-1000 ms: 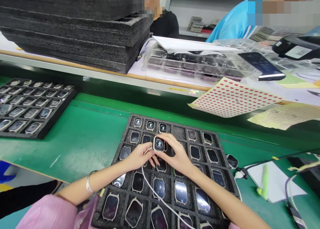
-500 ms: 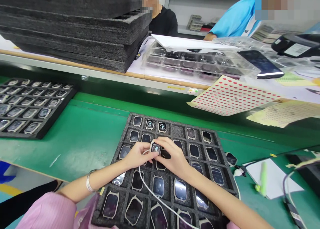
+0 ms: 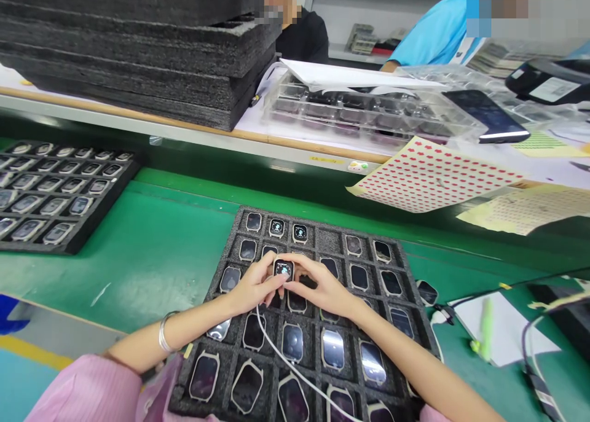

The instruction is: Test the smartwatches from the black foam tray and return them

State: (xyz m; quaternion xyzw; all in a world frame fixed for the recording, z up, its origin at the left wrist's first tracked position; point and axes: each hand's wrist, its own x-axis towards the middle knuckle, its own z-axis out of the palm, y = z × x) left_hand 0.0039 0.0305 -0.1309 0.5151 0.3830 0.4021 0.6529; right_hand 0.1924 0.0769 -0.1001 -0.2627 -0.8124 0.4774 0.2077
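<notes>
Between my two hands is a smartwatch without a strap, its screen lit with a dial. My left hand grips it from the left, thumb over the lower part of the screen. Fingers of my right hand close on its top and right edges. A white cable runs from under my left hand down to the right; its end is hidden. Below lies a black foam tray with watches in its compartments. Two watches in the back row, one of them this watch, also show lit dials.
Another watch-filled foam tray lies at the left. Stacked foam trays and clear plastic trays stand on the shelf ahead. A dotted sticker sheet overhangs its edge. White paper and cables lie right. Two people are across.
My left thumb has moved onto the screen, and the watch has shifted slightly left and up. My right thumb has drawn back a little. The tray stays in place.
</notes>
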